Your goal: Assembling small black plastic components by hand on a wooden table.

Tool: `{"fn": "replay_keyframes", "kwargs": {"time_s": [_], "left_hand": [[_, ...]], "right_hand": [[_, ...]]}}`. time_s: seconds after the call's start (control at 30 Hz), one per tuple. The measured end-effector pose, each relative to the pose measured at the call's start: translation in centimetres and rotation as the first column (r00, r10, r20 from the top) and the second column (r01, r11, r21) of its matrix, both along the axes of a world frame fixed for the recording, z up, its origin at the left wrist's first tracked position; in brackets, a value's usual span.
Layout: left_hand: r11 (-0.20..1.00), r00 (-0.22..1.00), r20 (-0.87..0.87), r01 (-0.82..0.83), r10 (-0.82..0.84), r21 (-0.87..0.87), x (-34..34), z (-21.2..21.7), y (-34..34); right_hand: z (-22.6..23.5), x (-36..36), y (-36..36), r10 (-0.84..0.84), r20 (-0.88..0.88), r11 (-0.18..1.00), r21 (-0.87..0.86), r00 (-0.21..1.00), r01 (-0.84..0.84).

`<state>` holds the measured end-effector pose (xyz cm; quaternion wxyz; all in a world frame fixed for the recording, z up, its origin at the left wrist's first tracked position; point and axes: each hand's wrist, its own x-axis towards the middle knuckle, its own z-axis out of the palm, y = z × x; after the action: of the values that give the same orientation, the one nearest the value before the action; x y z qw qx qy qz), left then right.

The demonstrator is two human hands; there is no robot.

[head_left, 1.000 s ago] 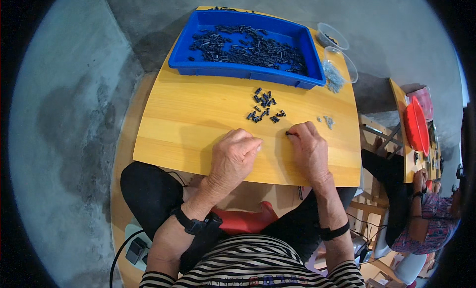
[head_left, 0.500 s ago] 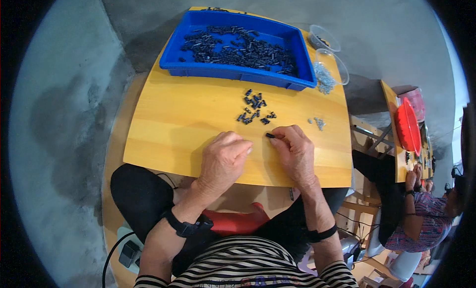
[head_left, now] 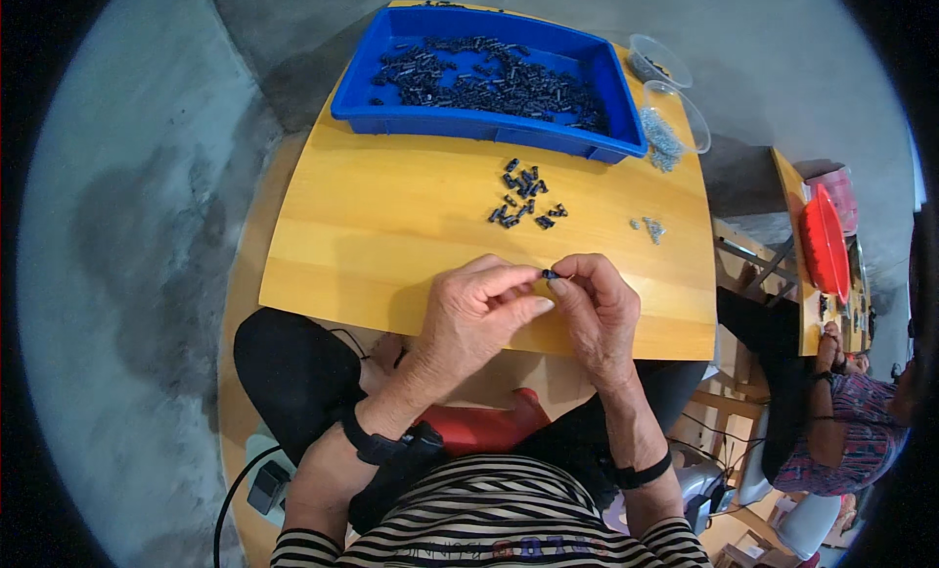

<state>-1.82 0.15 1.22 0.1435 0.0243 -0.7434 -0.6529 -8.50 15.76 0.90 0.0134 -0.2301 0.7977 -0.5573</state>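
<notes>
Between my hands, over the near part of the table, is a small black plastic piece (head_left: 550,274). The thumb and forefinger of my right hand (head_left: 604,309) pinch it. My left hand (head_left: 474,309) reaches in from the other side, its forefinger tip at the piece and its thumb held apart below. Beyond my hands lies a loose pile of similar small black pieces (head_left: 525,186). A few small silvery metal parts (head_left: 653,229) lie to the right of that pile.
A blue tray (head_left: 494,135) of many black pieces stands at the table's far side. Beside it are a clear tub (head_left: 693,118) of silvery parts and another clear tub (head_left: 675,67). At far right, a person (head_left: 846,421) sits by a table with a red basin (head_left: 824,237).
My left hand has moved right, up to the piece in my right hand, and its thumb and forefinger have spread. The whole view has shifted slightly.
</notes>
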Motion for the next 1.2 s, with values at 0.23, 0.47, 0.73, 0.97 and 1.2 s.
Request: {"fn": "replay_keyframes", "kwargs": {"time_s": [0.23,0.47,0.73,0.97,1.2], "left_hand": [[0.992,0.998,-0.026,-0.052,0.055,0.118,0.7,0.6,0.2],[0.989,0.985,-0.13,-0.121,0.109,-0.087,1.3,1.2,-0.3],[0.986,0.982,-0.137,-0.141,0.127,-0.093,1.3,1.1,-0.2],[0.989,0.982,-0.13,-0.142,0.135,-0.049,1.1,0.7,0.2],[0.982,0.992,0.059,-0.121,0.113,0.144,1.2,0.3,-0.3]], "right_hand": [[-0.4,1.8,-1.0,0.019,0.014,0.985,-0.173,1.0,-0.016],[-0.8,2.6,-1.5,0.025,0.035,0.968,-0.25,0.999,-0.015],[-1.1,2.7,-1.4,-0.003,-0.012,0.977,-0.211,1.0,0.0],[-1.2,2.7,-1.6,0.003,-0.117,0.986,-0.163,0.993,-0.022],[1.0,1.1,-0.3,0.147,-0.35,0.989,0.073,0.925,-0.13]]}}
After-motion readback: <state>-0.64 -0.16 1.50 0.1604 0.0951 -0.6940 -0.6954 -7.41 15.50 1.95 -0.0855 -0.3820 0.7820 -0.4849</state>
